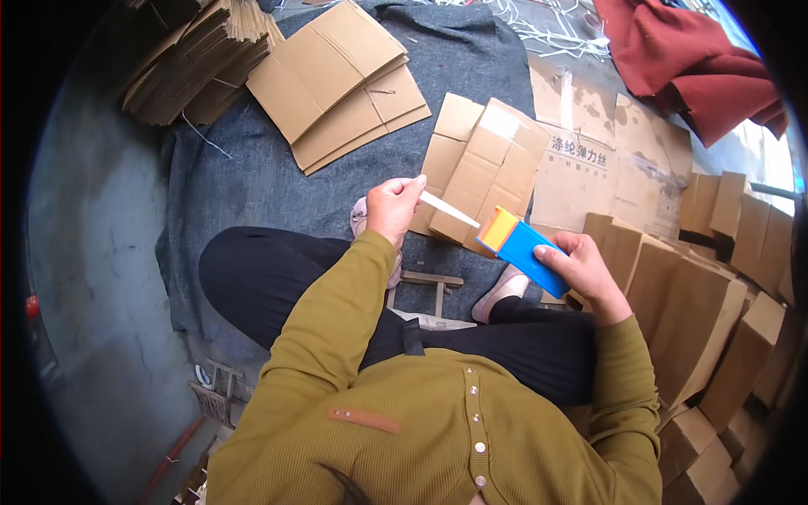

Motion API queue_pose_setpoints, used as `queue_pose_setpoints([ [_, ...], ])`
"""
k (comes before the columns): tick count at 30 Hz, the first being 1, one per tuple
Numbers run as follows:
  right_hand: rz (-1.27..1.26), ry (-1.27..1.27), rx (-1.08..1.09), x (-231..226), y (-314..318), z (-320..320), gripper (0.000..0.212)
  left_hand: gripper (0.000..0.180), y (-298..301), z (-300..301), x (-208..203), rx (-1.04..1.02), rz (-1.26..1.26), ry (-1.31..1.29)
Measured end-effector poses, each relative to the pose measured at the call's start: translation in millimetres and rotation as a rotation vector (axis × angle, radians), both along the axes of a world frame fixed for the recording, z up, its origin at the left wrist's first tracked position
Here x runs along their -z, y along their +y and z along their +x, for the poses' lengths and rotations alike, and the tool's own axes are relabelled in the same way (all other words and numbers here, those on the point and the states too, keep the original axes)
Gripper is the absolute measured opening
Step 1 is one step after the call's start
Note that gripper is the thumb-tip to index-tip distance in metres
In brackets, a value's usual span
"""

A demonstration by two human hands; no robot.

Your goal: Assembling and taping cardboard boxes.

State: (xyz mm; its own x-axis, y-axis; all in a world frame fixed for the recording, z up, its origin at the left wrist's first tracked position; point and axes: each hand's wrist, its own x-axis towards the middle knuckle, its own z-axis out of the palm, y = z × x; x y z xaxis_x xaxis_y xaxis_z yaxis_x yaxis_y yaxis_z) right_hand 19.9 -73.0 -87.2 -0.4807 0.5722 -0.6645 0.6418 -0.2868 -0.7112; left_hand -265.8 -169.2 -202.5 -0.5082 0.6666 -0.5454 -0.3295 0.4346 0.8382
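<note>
In my right hand [581, 268] is a blue and orange hand-held tape dispenser [528, 259], gripped around its blue body with the orange end toward my left hand. A whitish strip of tape [450, 209] stretches from near that orange end to my left hand [394, 209], whose thumb and finger pinch its far end. Below and beyond the strip lie folded brown cardboard cartons [492, 172], one overlapping another; a pale patch shows on the upper one. Neither hand appears to touch the cartons.
Flat cardboard sheets [332, 71] lie on the dark cloth [227, 181] ahead. A tied cardboard stack [198, 67] stands far left. Folded boxes [682, 303] crowd my right side, near a large printed cardboard sheet [623, 185]. Red fabric [682, 59] lies far right.
</note>
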Motion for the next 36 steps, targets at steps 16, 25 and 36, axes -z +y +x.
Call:
queue_pose_setpoints([
  [16,0.109,-0.112,-0.081,37,-2,0,0.035,0.028,-17,21,63,0.082,-0.045,0.085],
  [25,0.219,-0.211,-0.147,39,-3,-4,0.041,0.032,-28,22,111,0.139,-0.114,-0.079],
  [36,0.167,-0.171,-0.144,54,5,7,0.043,0.024,-44,59,7,0.673,0.640,1.169],
])
